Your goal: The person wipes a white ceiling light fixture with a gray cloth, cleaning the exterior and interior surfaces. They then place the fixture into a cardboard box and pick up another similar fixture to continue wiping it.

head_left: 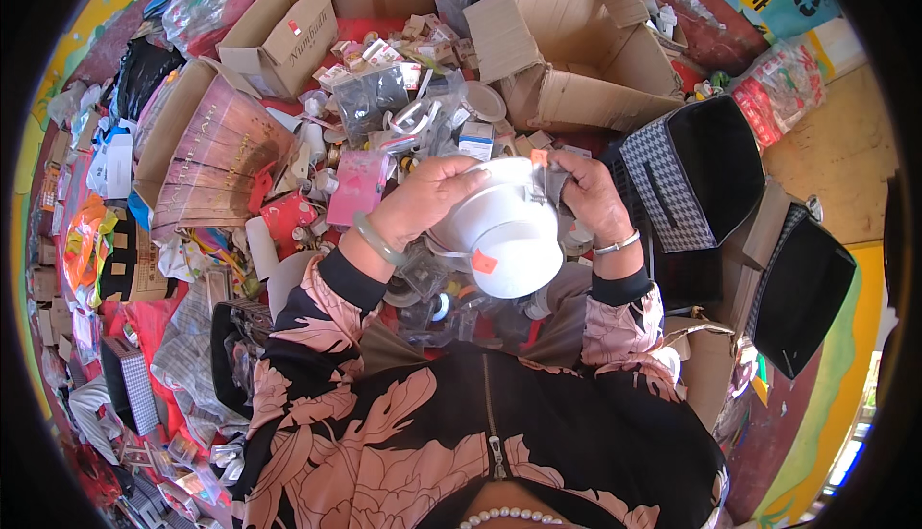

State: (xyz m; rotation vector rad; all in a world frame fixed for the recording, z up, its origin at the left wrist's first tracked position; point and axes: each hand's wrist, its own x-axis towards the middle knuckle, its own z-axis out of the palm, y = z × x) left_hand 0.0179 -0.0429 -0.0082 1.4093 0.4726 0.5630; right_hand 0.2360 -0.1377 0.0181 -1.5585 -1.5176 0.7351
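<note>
A white, round, stepped bowl-shaped piece [495, 231] is tilted in front of my chest, held up off the pile. My left hand [429, 195] is closed on its left rim, thumb on top and the other fingers hidden behind it. On the opposite side, my right hand [594, 198] is closed at the upper right rim, where something greyish shows by the fingers. A small orange patch [540, 157] sits on the rim near the right fingertips, and an orange sticker [483, 261] marks the piece's lower left. Its exact kind I cannot tell.
Mixed small boxes and plastic bags [384, 97] are heaped ahead. A large open carton [586, 49] stands far right, a smaller carton [283, 35] far left. Black bins with houndstooth sides [706, 169] lie at right. A pink box [357, 186] is left of my left hand.
</note>
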